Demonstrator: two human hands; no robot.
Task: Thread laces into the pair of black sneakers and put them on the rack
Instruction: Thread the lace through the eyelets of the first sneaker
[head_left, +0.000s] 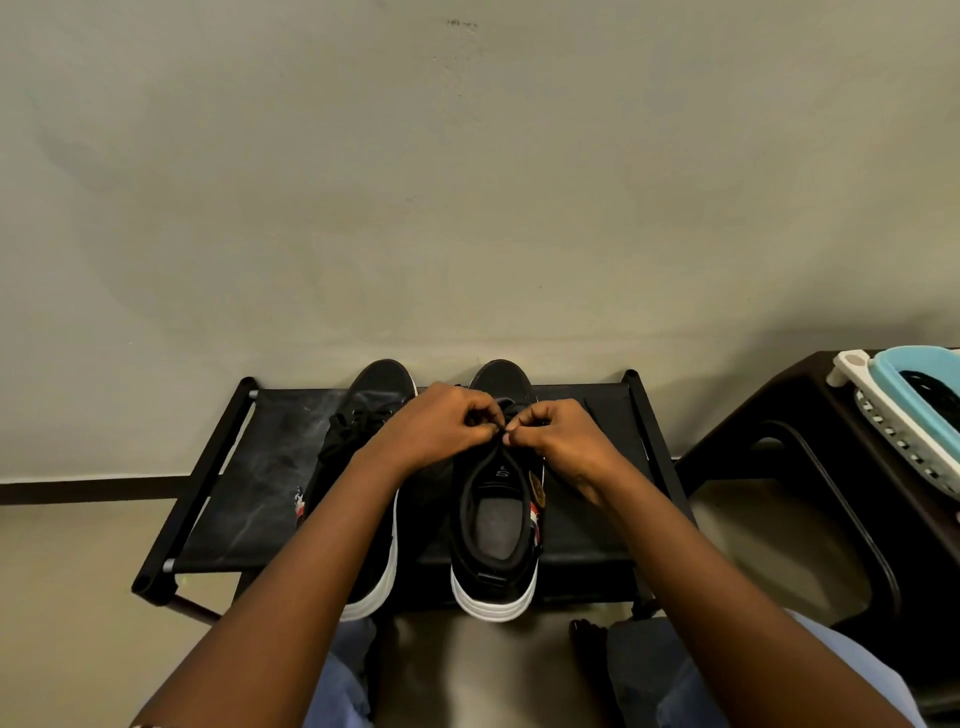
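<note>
head view: both black sneakers sit side by side on the rack's (249, 467) fabric shelf, toes to the wall. the left hand (436, 426) and right hand (556, 436) meet over the right sneaker (493, 519), fingers curled, pinching its lace (503, 410) near the top eyelets. the lace looks soft and limp, best held near its tip. the left sneaker (358, 415) already shows lacing.
</note>
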